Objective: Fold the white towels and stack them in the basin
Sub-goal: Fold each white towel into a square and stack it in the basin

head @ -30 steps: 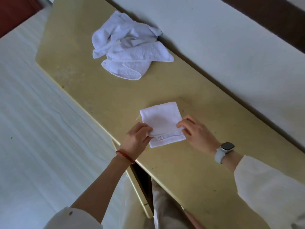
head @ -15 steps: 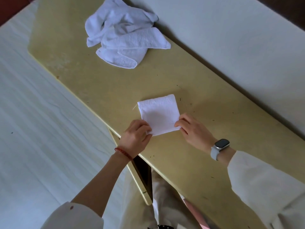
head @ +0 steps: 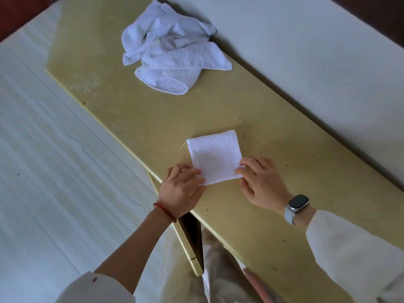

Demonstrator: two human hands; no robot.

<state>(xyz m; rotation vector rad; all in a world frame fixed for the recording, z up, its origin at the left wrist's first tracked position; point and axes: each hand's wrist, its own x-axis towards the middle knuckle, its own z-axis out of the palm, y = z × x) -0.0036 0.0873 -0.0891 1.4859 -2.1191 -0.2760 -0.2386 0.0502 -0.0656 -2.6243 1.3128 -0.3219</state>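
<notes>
A small white towel [head: 215, 155], folded into a square, lies flat near the front edge of the yellow table [head: 131, 110]. My left hand [head: 182, 189] pinches its near left corner with curled fingers. My right hand [head: 260, 184], with a watch on the wrist, pinches the near right corner. A crumpled pile of white towels [head: 172, 60] sits at the far end of the table, well away from both hands. No basin is in view.
The table runs diagonally along a pale wall [head: 317, 62] on its right side. Pale wood-grain floor [head: 54, 171] lies to the left. A dark gap beside a table leg [head: 192, 232] shows below my left wrist.
The near strip of the towel with the label no longer shows, and the towel is a smaller, neater square. Both hands stay at its near corners.
</notes>
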